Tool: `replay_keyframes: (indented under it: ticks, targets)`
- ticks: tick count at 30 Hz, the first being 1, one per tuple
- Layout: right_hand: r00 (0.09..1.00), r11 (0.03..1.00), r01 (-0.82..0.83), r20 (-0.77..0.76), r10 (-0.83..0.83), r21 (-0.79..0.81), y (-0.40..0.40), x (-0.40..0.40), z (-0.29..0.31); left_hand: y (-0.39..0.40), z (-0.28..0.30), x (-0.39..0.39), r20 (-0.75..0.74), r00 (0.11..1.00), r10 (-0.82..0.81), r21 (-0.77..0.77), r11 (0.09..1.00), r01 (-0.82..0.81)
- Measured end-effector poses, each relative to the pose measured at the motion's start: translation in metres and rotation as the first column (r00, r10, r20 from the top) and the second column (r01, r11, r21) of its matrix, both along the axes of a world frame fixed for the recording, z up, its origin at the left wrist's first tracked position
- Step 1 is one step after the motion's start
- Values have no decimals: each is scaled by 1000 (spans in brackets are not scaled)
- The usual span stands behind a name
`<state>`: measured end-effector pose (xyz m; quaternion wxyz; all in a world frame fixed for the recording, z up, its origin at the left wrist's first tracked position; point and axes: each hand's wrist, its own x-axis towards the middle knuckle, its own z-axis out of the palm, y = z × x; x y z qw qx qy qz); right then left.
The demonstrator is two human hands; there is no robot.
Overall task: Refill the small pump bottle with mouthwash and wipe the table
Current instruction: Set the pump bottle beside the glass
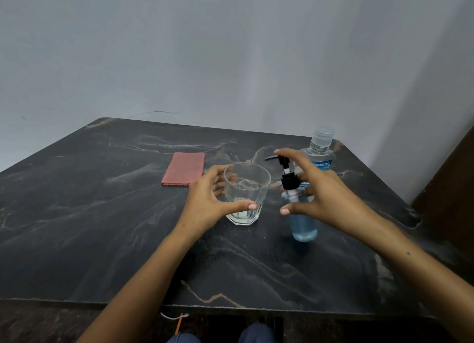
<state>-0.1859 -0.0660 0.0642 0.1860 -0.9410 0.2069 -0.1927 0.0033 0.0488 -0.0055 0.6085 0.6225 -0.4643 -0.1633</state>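
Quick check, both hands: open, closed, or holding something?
Left hand: curled round the glass, thumb on its front.
Right hand: open, fingers spread around the pump bottle, not gripping it.

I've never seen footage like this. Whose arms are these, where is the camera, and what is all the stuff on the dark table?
There is no machine here: a person wears a camera on the head, so you look down along their own arms. The left hand curls round a clear glass, thumb on its front. The right hand is spread open around the small pump bottle, which holds blue liquid and has a black pump on top; whether it touches the bottle is hard to tell. Behind that stands a larger mouthwash bottle with a clear cap. A folded pinkish cloth lies further back on the dark marbled table.
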Motion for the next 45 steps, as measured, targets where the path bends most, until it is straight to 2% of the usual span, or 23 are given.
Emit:
replay_keyframes:
  ticks: [5,10,13,20,26,34,40,45]
  targets:
    - [948,992,73,304,-100,99,7,-5,-27,1,0,-1,-5,1000,0,-11,1000,0]
    - [889,965,125,407,-212,231,14,0,-52,1,0,-1,-5,1000,-3,6,1000,3]
    - [876,951,163,404,-262,262,16,9,-57,0,-1,2,-27,1000,-4,13,1000,4]
    - [892,966,210,376,-252,149,13,41,-56,-11,6,22,-145,989,32,63,998,-24]
    - [893,952,297,331,-305,75,-1,80,-54,-25,16,56,-80,994,75,161,985,-62]
    - [850,903,380,310,-426,199,-37,129,-49,-53,24,82,-32,997,69,205,977,-61]
    - [822,873,403,311,-477,274,-54,141,-51,-70,25,94,10,999,47,234,971,-48]
    - [802,857,406,326,-501,318,-55,146,-56,-71,27,96,-11,1000,14,238,971,-11]
